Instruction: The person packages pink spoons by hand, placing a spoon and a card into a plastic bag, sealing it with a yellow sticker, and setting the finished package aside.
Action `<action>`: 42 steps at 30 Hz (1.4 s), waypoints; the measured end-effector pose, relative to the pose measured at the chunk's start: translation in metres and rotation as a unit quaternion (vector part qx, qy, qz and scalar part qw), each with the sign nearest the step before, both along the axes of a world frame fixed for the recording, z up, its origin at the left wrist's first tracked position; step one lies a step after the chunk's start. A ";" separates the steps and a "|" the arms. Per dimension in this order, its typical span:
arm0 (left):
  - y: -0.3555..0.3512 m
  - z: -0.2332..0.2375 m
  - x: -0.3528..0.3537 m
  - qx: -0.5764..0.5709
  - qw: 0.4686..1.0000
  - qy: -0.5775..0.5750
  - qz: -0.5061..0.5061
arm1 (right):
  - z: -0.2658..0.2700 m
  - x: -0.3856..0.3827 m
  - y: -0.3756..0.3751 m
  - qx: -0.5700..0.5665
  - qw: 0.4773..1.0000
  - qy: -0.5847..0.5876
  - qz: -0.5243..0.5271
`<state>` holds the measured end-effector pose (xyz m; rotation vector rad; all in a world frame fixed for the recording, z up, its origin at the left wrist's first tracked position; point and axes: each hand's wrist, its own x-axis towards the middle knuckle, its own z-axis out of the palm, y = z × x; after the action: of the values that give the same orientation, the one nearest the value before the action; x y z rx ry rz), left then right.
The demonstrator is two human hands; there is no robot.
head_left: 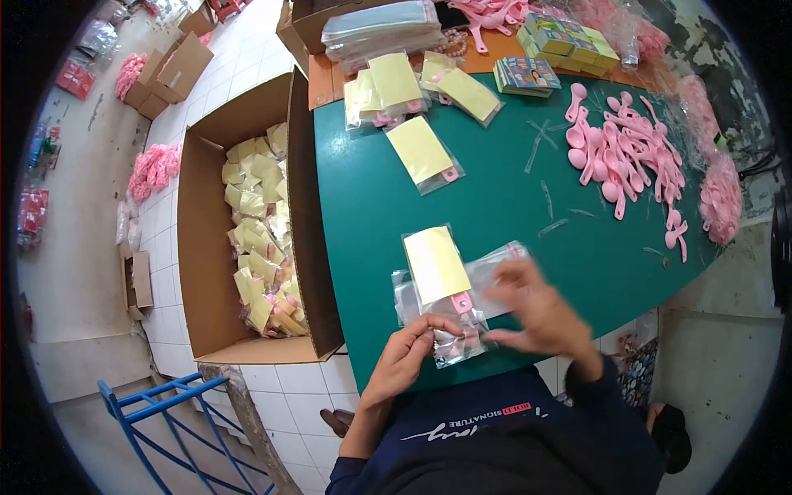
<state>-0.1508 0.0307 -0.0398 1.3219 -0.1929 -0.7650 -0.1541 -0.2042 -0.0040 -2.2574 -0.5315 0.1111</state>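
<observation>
Sealing a clear packet (450, 334) like this one goes best, I judge, if one hand pins its lower edge flat while the other smooths the flap, so the yellow card (436, 264) sits straight and the pink piece (462, 303) does not slide out. The left hand (406, 353) is curled, its fingers pinched on the packet's near edge. The right hand (538, 318) is blurred, fingers on the packet's far side; whether it grips I cannot tell. The packet lies on the green table (371, 206) between the two hands, its card reaching away from them. A cardboard box (202, 247) of filled packets stands beyond the left hand, and a pink pile (627, 153) lies well past the right.
</observation>
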 end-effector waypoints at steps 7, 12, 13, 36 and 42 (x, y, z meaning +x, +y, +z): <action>0.021 0.013 0.000 0.044 0.998 0.039 0.007 | -0.027 -0.009 0.020 0.129 0.991 0.016 -0.043; 0.012 0.005 -0.004 0.223 0.954 -0.201 0.015 | -0.026 -0.010 0.020 0.164 0.981 0.078 -0.060; 0.010 0.002 -0.006 0.206 0.960 -0.184 0.056 | -0.022 -0.012 0.020 0.177 0.976 0.103 -0.077; -0.007 -0.008 -0.023 0.084 0.964 -0.035 0.251 | -0.034 -0.019 0.052 0.336 0.871 0.237 -0.270; -0.002 -0.009 -0.022 0.116 0.972 -0.050 0.199 | -0.027 -0.019 0.052 0.278 0.897 0.228 -0.258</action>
<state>-0.1730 0.0287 -0.0488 1.5613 0.0865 -0.3877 -0.1736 -0.1525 -0.0311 -1.6559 0.2716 0.1852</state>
